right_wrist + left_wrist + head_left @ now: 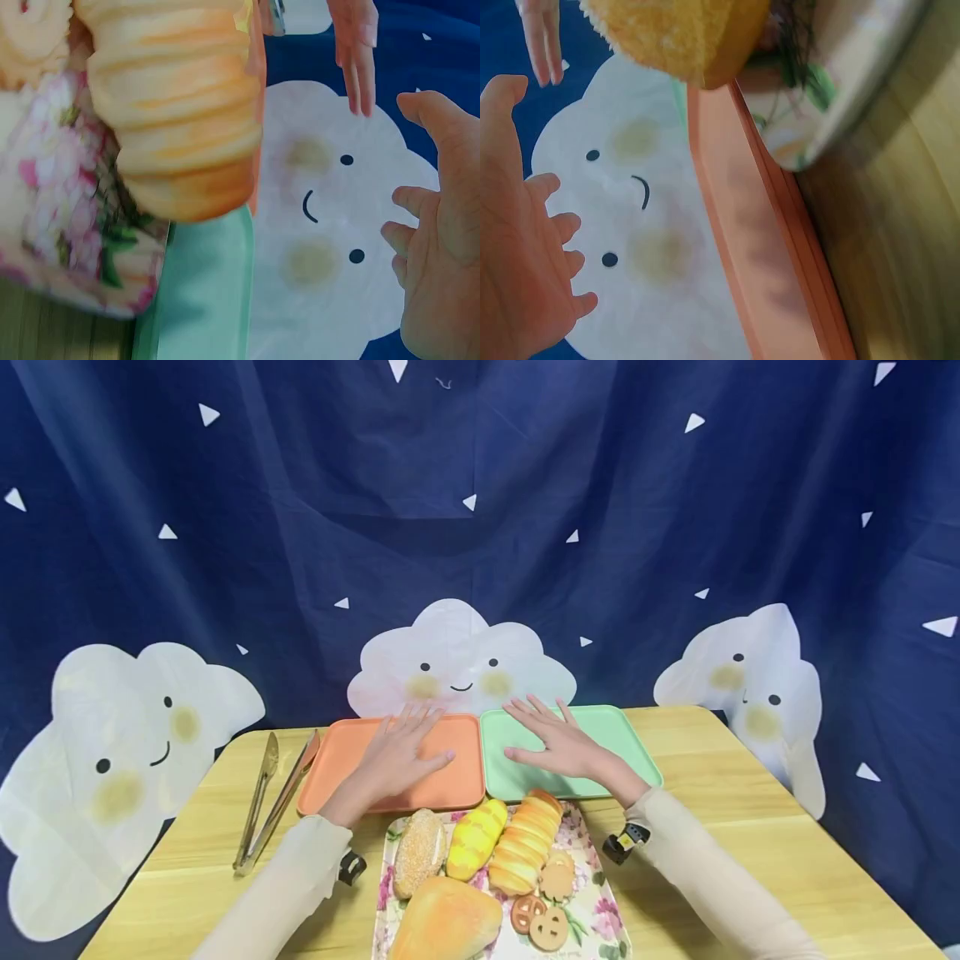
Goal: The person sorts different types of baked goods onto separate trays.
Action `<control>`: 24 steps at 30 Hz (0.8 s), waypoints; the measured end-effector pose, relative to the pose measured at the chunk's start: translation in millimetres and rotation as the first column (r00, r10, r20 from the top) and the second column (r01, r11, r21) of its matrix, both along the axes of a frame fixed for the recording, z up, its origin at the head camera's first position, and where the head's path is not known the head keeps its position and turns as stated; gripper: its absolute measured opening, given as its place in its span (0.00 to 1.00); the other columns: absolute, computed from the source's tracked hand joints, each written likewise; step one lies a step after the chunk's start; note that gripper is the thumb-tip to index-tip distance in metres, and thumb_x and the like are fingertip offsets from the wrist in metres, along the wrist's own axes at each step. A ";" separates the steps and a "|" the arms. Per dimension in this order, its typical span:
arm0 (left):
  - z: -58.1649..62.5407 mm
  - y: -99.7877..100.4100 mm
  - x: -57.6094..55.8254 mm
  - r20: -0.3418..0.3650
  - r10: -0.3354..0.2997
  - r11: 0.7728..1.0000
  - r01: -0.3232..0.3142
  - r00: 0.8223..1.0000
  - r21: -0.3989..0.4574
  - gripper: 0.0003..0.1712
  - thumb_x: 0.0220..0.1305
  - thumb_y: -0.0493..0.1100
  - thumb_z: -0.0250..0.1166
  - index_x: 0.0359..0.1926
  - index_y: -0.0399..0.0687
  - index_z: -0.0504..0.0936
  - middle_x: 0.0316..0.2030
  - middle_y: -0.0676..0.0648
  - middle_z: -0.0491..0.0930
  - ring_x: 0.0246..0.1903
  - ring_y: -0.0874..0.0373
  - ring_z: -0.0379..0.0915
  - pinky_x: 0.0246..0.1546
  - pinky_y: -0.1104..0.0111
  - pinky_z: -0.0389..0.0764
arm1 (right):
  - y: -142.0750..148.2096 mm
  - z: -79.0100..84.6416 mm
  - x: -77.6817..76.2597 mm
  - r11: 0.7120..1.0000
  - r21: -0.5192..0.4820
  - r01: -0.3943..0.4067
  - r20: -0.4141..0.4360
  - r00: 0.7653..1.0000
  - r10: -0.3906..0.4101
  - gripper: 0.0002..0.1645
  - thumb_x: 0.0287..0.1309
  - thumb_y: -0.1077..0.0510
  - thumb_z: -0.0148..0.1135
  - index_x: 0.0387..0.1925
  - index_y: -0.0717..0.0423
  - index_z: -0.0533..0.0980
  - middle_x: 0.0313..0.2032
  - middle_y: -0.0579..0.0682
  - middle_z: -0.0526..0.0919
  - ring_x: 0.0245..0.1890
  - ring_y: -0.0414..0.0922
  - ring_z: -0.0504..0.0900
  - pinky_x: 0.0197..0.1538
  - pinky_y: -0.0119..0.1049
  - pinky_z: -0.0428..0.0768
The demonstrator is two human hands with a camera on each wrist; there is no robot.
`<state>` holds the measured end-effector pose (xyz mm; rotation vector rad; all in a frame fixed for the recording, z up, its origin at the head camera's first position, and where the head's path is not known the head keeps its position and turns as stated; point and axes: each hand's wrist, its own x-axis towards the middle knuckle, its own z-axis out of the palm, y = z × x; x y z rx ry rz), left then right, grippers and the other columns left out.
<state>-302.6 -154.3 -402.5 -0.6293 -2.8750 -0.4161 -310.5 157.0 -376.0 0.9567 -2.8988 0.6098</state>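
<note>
My left hand (399, 757) hovers over the orange tray (322, 777), fingers spread and nothing in its grasp. Over the green tray (626, 752) my right hand (558, 745) is held the same way, fingers apart. Nearer me lies a floral tray (592, 877) of breads and cookies. On it are a sesame-coated bun (420, 853), a yellow bread (476, 839), a ridged bread roll (527, 843) and a large smooth bun (447, 920). Beside them sit a scalloped cookie (557, 877), a brown cookie (527, 913) and a round cookie with cut-outs (549, 928).
Metal tongs (258, 818) lie on the left of the wooden table (750, 827), beside the orange tray. Behind the table hangs a dark blue curtain (525, 460) with white clouds and triangles. The orange and green trays stand side by side along the back edge.
</note>
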 end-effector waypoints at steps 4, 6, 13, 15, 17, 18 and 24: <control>-1.8 -15.5 4.7 -0.020 0.014 0.999 -0.013 1.000 0.044 0.50 0.69 0.72 0.53 0.81 0.55 0.52 0.80 0.44 0.51 0.81 0.40 0.37 0.75 0.37 0.44 | 13.2 3.8 6.0 0.998 -0.048 -0.032 0.014 0.999 0.032 0.46 0.68 0.32 0.57 0.80 0.40 0.55 0.80 0.47 0.53 0.82 0.50 0.44 0.78 0.62 0.32; -1.6 -25.4 7.3 -0.022 0.026 0.997 -0.025 0.999 0.067 0.50 0.70 0.71 0.54 0.82 0.53 0.51 0.80 0.44 0.50 0.81 0.40 0.36 0.75 0.37 0.42 | 22.0 3.8 8.3 0.995 -0.089 -0.048 0.032 0.998 0.051 0.44 0.68 0.35 0.59 0.79 0.45 0.59 0.79 0.49 0.56 0.81 0.52 0.49 0.78 0.62 0.39; -3.7 -69.0 15.9 -0.057 0.108 0.992 -0.104 0.992 0.067 0.48 0.70 0.68 0.57 0.81 0.52 0.53 0.79 0.38 0.53 0.80 0.36 0.39 0.74 0.34 0.43 | 55.1 -8.5 13.8 0.977 -0.202 -0.073 0.145 0.984 0.104 0.33 0.69 0.46 0.63 0.68 0.59 0.73 0.64 0.59 0.79 0.65 0.58 0.77 0.65 0.58 0.75; -5.3 -82.6 20.0 -0.056 0.137 0.989 -0.134 0.989 0.056 0.48 0.70 0.67 0.57 0.81 0.51 0.53 0.78 0.35 0.54 0.79 0.32 0.40 0.73 0.33 0.43 | 62.7 -13.7 15.1 0.971 -0.214 -0.105 0.178 0.973 0.145 0.27 0.69 0.51 0.64 0.62 0.63 0.76 0.55 0.60 0.85 0.56 0.56 0.83 0.58 0.54 0.80; -6.6 -96.3 24.9 -0.045 0.160 0.986 -0.158 0.986 0.043 0.49 0.70 0.67 0.57 0.81 0.50 0.52 0.78 0.33 0.52 0.78 0.30 0.40 0.72 0.32 0.44 | 68.7 -18.4 16.9 0.967 -0.219 -0.132 0.212 0.961 0.179 0.22 0.68 0.55 0.65 0.56 0.66 0.79 0.45 0.58 0.88 0.47 0.52 0.86 0.53 0.47 0.83; -7.4 -103.1 27.3 -0.038 0.170 0.985 -0.169 0.985 0.038 0.50 0.70 0.68 0.57 0.81 0.50 0.51 0.78 0.32 0.51 0.78 0.29 0.40 0.71 0.31 0.44 | 71.1 -20.7 17.8 0.965 -0.224 -0.138 0.231 0.954 0.190 0.20 0.67 0.56 0.66 0.54 0.67 0.80 0.41 0.57 0.89 0.43 0.49 0.87 0.50 0.43 0.84; -12.6 -139.9 41.2 -0.013 0.229 0.973 -0.229 0.973 -0.005 0.54 0.69 0.71 0.56 0.81 0.45 0.49 0.78 0.28 0.49 0.76 0.24 0.40 0.69 0.28 0.41 | 80.4 -31.3 22.2 0.953 -0.273 -0.133 0.389 0.891 0.236 0.13 0.60 0.67 0.68 0.45 0.71 0.80 0.30 0.63 0.87 0.26 0.52 0.85 0.31 0.38 0.82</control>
